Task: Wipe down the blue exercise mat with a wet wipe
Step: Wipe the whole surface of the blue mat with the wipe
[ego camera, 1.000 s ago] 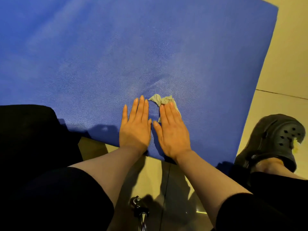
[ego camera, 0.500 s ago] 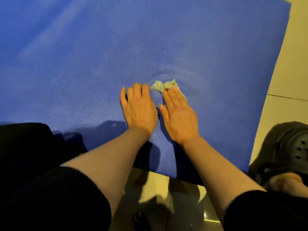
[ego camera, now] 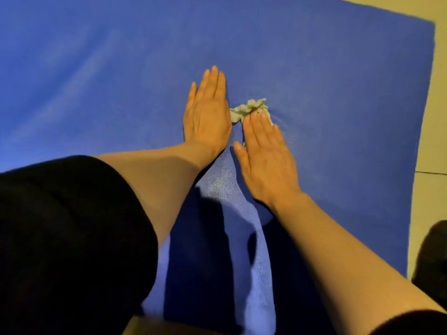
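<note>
The blue exercise mat [ego camera: 338,93] fills most of the view, lying flat on the floor. A crumpled pale wet wipe [ego camera: 249,108] sits near the mat's middle. My right hand [ego camera: 266,155] lies flat with straight fingers, its fingertips pressing the wipe's near side onto the mat. My left hand [ego camera: 208,114] rests flat on the mat just left of the wipe, fingers straight and together, its edge touching the wipe. Part of the wipe is hidden under my right fingers.
Beige floor tiles [ego camera: 433,131] run along the mat's right edge. A dark shoe [ego camera: 433,259] sits at the lower right, beside the mat. My dark-clothed knee [ego camera: 67,238] covers the lower left. Arm shadows fall on the near mat.
Both hands have slid farther away from me across the mat, pushing the wipe along. The view has moved forward, so the near mat edge and the shoe have dropped toward the frame's bottom.
</note>
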